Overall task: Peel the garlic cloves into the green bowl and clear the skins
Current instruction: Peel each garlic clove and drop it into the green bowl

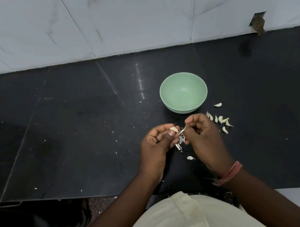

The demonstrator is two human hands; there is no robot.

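The left hand (158, 140) pinches a garlic clove (174, 129) between thumb and curled fingers, just short of the green bowl (183, 92), at about 7 o'clock from it. The right hand (203, 135) has its thumb and forefinger closed on a strip of skin (181, 131) that runs from the clove toward 4 o'clock; its other fingers are curled in. More loose skin hangs and lies below the two hands, and one curled skin piece (190, 158) rests on the black counter (70, 123) at 6 o'clock from the clove.

The bowl appears to hold nothing. A cluster of unpeeled cloves (221, 121) lies on the counter at 5 o'clock from the bowl, near its base, with one single clove (218, 105) closer to the bowl's side.

Assessment: the task is at an early stage. The clove is small, light and firm, and likely slick once bare, so a hold across its thick middle seems soundest, leaving the tip free for stripping. The skin is papery, weightless and tears readily; it is best taken at a lifted edge near the tip. Loose flakes may scatter and will need sweeping together.
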